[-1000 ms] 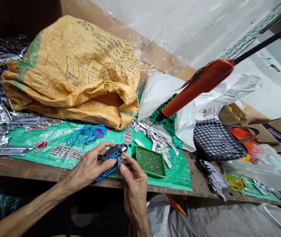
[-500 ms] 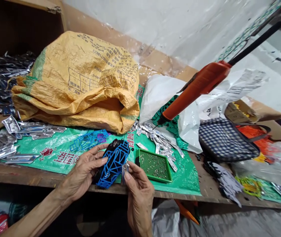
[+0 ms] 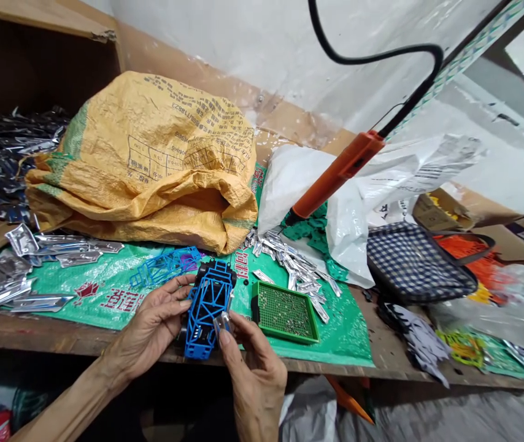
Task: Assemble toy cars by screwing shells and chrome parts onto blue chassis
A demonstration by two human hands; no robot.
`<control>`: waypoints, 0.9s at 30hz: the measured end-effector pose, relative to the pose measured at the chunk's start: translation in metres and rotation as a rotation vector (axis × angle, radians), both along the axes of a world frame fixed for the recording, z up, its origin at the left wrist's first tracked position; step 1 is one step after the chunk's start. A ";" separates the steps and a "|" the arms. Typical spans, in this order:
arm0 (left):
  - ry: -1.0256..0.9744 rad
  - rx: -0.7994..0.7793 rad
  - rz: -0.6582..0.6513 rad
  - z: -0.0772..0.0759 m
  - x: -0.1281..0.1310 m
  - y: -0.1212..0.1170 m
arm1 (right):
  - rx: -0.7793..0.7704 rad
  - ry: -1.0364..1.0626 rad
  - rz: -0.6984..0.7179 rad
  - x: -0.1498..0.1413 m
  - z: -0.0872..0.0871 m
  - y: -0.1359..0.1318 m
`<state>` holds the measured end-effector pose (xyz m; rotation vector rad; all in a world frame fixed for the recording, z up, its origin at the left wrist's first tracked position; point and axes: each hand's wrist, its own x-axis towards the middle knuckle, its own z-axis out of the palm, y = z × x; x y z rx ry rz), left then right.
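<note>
My left hand (image 3: pixel 154 325) grips a blue toy car frame (image 3: pixel 204 307) with a black part under it, held over the bench's front edge, cage side up. My right hand (image 3: pixel 253 362) pinches a small silver plastic piece (image 3: pixel 222 321) against the frame's right side. Just to the right lies a green tray (image 3: pixel 286 311) of tiny screws. Another blue and purple frame (image 3: pixel 165 265) lies on the green mat (image 3: pixel 105 276) behind my left hand.
An orange electric screwdriver (image 3: pixel 333 176) hangs on a black cable above the bench. A big yellow woven sack (image 3: pixel 151 159) fills the back left. Silver pieces (image 3: pixel 294 264) are piled beyond the tray, more at the left (image 3: pixel 23 264). A white bag (image 3: pixel 303 178) and checked pouch (image 3: pixel 413 261) sit at right.
I have turned the blue frame from lying flat to cage side up and pulled it nearer. My right hand has brought the silver piece against its side. The hanging screwdriver swung back.
</note>
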<state>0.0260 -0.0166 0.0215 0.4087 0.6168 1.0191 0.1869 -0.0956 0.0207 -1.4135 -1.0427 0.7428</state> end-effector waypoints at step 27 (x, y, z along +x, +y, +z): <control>0.287 0.195 0.007 0.003 0.012 -0.009 | -0.171 0.082 -0.013 0.000 0.039 0.019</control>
